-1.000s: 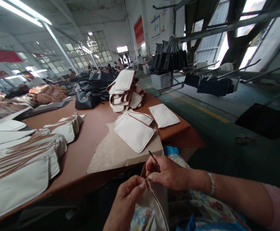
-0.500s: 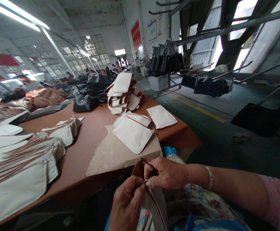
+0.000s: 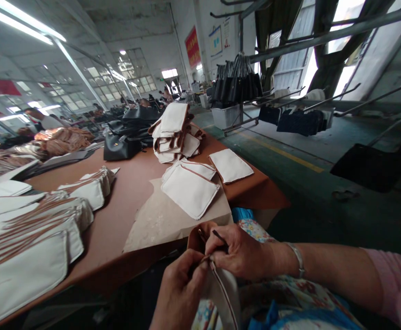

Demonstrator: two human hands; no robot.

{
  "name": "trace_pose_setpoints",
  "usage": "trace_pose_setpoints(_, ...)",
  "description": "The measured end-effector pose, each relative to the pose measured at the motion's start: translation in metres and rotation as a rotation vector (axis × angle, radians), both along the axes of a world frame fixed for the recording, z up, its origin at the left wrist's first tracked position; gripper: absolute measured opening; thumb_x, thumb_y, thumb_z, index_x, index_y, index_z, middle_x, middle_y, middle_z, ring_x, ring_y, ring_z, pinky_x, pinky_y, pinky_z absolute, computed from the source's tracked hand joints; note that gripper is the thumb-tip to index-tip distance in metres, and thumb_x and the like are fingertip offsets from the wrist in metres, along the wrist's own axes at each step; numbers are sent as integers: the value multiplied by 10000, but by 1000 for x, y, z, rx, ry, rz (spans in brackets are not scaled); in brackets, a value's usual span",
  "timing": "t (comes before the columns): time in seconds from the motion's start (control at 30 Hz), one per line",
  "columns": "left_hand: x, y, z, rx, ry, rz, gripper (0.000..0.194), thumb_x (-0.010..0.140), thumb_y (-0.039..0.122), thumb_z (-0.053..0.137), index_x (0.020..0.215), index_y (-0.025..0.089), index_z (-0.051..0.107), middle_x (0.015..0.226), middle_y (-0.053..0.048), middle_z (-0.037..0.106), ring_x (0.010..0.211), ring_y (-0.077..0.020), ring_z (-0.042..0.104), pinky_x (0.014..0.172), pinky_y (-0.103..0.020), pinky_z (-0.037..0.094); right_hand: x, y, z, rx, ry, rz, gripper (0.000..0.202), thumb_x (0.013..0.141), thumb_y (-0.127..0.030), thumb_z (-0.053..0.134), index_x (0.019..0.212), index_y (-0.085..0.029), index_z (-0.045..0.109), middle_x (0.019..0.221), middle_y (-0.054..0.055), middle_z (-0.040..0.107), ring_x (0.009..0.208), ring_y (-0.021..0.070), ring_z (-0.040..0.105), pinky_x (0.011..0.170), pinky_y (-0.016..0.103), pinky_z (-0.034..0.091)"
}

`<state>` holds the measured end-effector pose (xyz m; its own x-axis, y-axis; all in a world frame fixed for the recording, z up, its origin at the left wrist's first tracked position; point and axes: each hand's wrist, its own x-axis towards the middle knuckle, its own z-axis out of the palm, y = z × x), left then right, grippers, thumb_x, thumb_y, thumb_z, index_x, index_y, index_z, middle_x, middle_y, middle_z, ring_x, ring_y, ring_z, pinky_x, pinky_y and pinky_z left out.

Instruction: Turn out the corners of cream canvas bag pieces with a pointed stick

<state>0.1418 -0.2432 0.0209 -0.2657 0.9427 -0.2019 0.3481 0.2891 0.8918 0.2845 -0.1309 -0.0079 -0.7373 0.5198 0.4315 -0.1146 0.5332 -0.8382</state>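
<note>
Cream pouch [image 3: 230, 282], light and floppy by the look, pinched by left hand [image 3: 178, 288] and right hand [image 3: 243, 256] at its likely firmer edge!

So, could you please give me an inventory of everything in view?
held pouch: one, white and brown, between the hands
thin tool: one, dark, right hand
table: one, brown, left to centre
paper: one, tan, near edge
pouches: many, white with brown trim, across table
bundles: several, orange-brown, far left
table bags: several, black, far side
rack: one, grey, right
hanging bags: several, dark, rack
crate: one, pale, below them
banners: at least two, red, background
people: several, blurred, background
hands: two, left and right, bare, bottom centre
</note>
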Motion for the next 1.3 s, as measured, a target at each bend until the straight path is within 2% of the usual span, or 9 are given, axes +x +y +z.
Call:
trace_pose_setpoints(0.2, -8, 2, 3, -58, -294, 121, 430, 751, 568, 655, 662, 149, 686, 638, -23, 610, 591, -157, 508, 513, -230, 380, 8, 3, -6, 230, 108, 79, 125, 824, -114, 502, 849, -169, 612, 814, 54, 651, 778, 146, 608, 757, 262, 468)
trace_pose_setpoints(0.47, -11, 6, -17, -235, -327, -87, 527, 721, 646, 669, 718, 120, 631, 585, 28, 465, 529, -94, 364, 476, -205, 256, 18, 12, -20, 608, 11, 156, 170, 870, -145, 443, 879, -176, 610, 875, 83, 647, 809, 172, 568, 774, 308, 455)
trace_pose_setpoints(0.57, -8, 3, -10, -149, -128, -131, 457, 809, 584, 610, 736, 133, 631, 606, 34, 448, 554, -102, 364, 482, -204, 264, 19, 14, -21, 394, 39, 178, 139, 880, -207, 481, 931, -158, 602, 865, 76, 637, 827, 172, 570, 788, 309, 451)
trace_pose_setpoints(0.7, 0, 0, 3, -2, 104, -149, 350, 887, 466, 555, 721, 163, 604, 654, 21, 482, 611, -127, 427, 530, -203, 333, 22, 22, -7, -166, -133, 293, 322, 957, -399, 435, 1032, -126, 589, 760, 12, 571, 633, 107, 509, 611, 229, 424)
trace_pose_setpoints(0.93, -1, 1, 7, 114, 287, -185, 314, 901, 398, 557, 672, 183, 566, 641, 22, 498, 605, -127, 459, 561, -207, 348, 15, 31, 11, -154, -283, 433, 250, 849, -354, 635, 764, -118, 640, 673, -19, 559, 669, 89, 478, 613, 190, 375)
trace_pose_setpoints(1.03, 0, -2, 6, 130, 114, -156, 336, 865, 420, 615, 642, 177, 556, 626, 27, 482, 587, -114, 433, 535, -197, 329, 14, 25, 8, -514, -284, 486, 275, 793, -381, 696, 793, -111, 648, 622, -40, 530, 542, 55, 424, 494, 170, 317)
trace_pose_setpoints(1.13, 2, -3, -1, 54, -396, -130, 365, 797, 463, 694, 652, 173, 527, 583, 53, 437, 504, -76, 334, 479, -185, 273, 15, 18, 5, -841, -194, 539, 279, 743, -357, 745, 773, -101, 638, 572, -53, 508, 474, 41, 406, 458, 164, 316)
trace_pose_setpoints(1.2, 2, -2, -9, 34, -688, -82, 415, 776, 519, 696, 646, 163, 525, 567, 54, 424, 492, -68, 297, 473, -188, 253, 16, 17, 2, -916, -134, 547, 271, 713, -327, 770, 740, -95, 632, 572, -46, 524, 474, 42, 423, 466, 163, 337)
trace_pose_setpoints(1.3, -1, 1, -16, 15, -769, -38, 545, 849, 615, 538, 625, 121, 588, 551, 28, 427, 504, -78, 306, 476, -200, 249, 17, 19, -5, -897, -121, 534, 288, 709, -343, 777, 770, -90, 654, 598, -37, 546, 466, 40, 413, 439, 164, 309)
